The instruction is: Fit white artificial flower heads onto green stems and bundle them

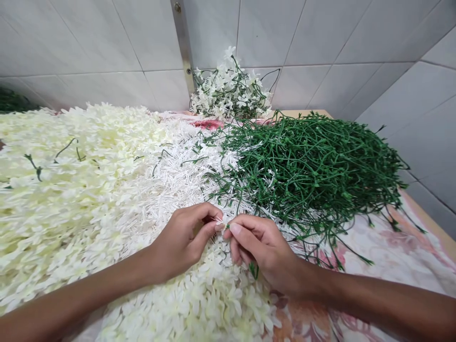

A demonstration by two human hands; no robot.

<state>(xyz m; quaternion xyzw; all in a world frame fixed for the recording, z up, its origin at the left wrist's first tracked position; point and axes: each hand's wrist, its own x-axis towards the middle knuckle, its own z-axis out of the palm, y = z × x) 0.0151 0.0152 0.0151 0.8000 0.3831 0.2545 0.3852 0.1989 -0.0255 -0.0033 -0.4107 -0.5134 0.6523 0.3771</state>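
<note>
A person's left hand (180,242) and right hand (261,251) meet above a heap of white artificial blossoms (71,199), their fingers (235,232) clenched together, pinching a small white artificial blossom (223,221) between them. A tangled mound of green artificial stems (306,175) lies just beside the right hand. Farther back, a bunch of white flowers on thin stems (230,90) rests against a tiled wall (302,33). A floral cloth (402,259) covers the counter (436,228).

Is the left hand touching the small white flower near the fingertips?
Touching: the head view shows the left hand pinching the small white flower.
</note>
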